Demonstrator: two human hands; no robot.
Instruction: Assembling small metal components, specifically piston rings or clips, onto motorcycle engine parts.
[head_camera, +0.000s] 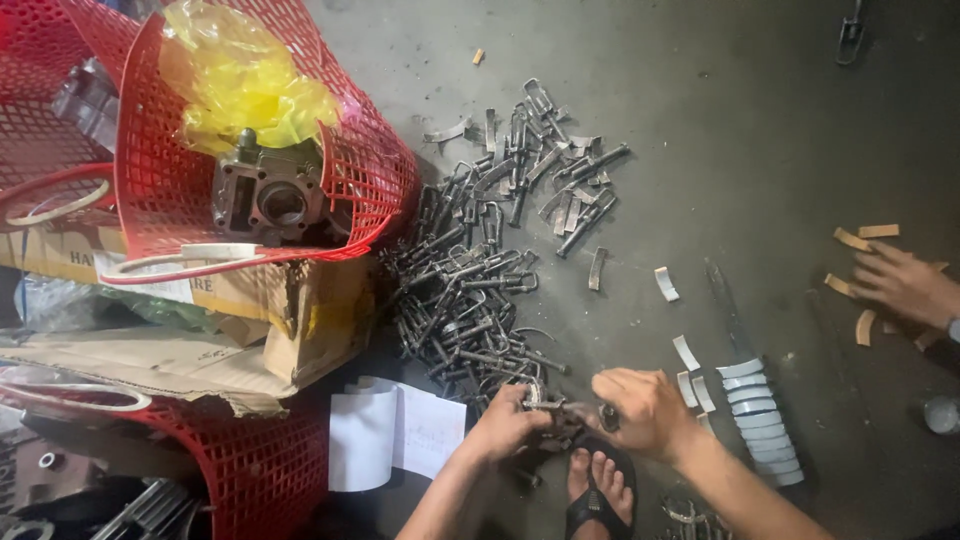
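Both hands (580, 410) grip one grey, elongated metal part (565, 407).

Left hand (508, 420), right hand (645, 410) grip metal clamp (565, 408), apparently; pile (480, 270) behind.

A: Dim down there, wasn't it? The grey floor (760, 130) sat in flat, dull light.

B: It did, brightest across the upper middle. The yellow plastic bag (245, 85) glared and lost its detail.

A: The red basket (270, 150) threw a shadow onto the pile of metal clips (480, 270).

B: And the lower left corner went nearly black. The left hand (508, 425) and right hand (645, 410) looked soft, slightly smeared.

A: The whole frame was grainy, the edges softer than the centre.
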